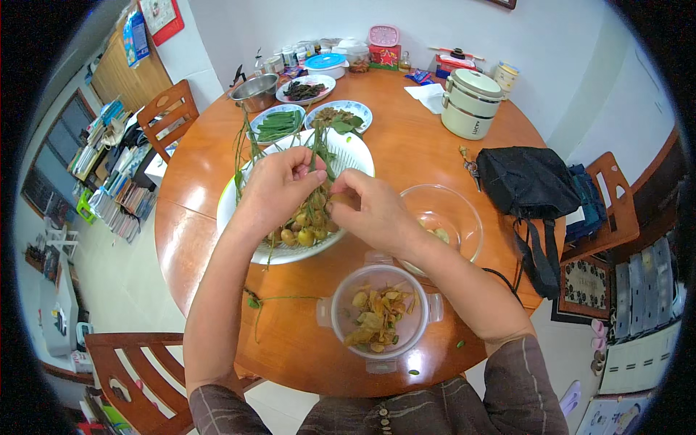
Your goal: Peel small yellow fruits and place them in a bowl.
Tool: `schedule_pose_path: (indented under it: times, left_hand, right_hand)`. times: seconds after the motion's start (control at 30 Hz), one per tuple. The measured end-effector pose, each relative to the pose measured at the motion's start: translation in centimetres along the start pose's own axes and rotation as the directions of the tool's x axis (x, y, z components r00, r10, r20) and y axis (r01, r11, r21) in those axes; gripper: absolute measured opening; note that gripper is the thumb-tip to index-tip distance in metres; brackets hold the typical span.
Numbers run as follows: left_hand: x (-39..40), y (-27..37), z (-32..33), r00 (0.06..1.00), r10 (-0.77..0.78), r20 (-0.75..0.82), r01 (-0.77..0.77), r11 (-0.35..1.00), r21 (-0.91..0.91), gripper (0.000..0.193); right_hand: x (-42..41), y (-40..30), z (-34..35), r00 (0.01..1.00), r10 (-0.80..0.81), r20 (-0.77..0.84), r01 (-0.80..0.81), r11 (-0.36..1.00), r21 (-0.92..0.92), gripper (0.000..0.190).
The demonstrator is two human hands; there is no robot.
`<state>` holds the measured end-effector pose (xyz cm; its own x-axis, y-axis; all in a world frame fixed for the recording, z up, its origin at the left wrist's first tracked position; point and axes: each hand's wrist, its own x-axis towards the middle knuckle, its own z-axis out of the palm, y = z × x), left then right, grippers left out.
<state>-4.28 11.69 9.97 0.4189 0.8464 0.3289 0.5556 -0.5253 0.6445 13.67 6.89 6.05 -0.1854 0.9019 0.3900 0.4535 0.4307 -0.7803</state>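
Observation:
Over a white colander (356,154), my left hand (285,182) pinches a bunch of thin green stems (321,149) with some leaves. Small round yellow-green fruits (305,235) lie beneath it in the colander. Close beside it, my right hand (372,209) curls thumb and fingers about a brownish piece of the plant (347,200), partly hidden by the fingers. Below my right wrist, a clear lid with side clips (341,326) holds tan papery husks (380,315). Partly behind my right forearm is a glass bowl (472,217) with a few pale pieces in it.
Plates of green pods (280,126), brown bits with leaves (340,117) and dark greens (304,91) stand behind the colander. A steel pot (255,92) is at back left. To the right are a food carrier (472,106), keys (472,168) and a black bag (524,179).

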Motion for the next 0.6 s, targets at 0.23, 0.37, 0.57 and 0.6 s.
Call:
schedule_pose_path:
  times: [0.23, 0.37, 0.57, 0.6]
  left_hand:
    - [0.9, -1.0, 2.0, 0.963, 0.116, -0.243, -0.037, 0.951, 0.307, 0.017]
    - [0.5, -3.1, -0.6, 0.978, -0.089, -0.187, 0.116, 0.984, 0.139, 0.021]
    - [-1.8, -3.5, -2.1, 0.931, -0.091, -0.353, 0.130, 0.987, 0.090, 0.035]
    - [-2.5, -3.2, -2.0, 0.881, -0.029, -0.473, 0.069, 0.995, 0.067, 0.037]
  right_hand:
    - [-0.8, -1.2, -0.3, 0.997, -0.065, -0.042, 0.046, 0.934, -0.354, 0.024]
    - [-3.3, -2.4, -1.8, 0.998, -0.062, -0.013, 0.055, 0.949, -0.309, 0.022]
    - [-6.6, -3.0, -2.8, 0.997, -0.058, 0.043, 0.051, 0.989, 0.142, 0.033]
    - [-7.1, -2.2, -2.7, 0.989, -0.139, 0.047, 0.129, 0.975, 0.179, 0.036]
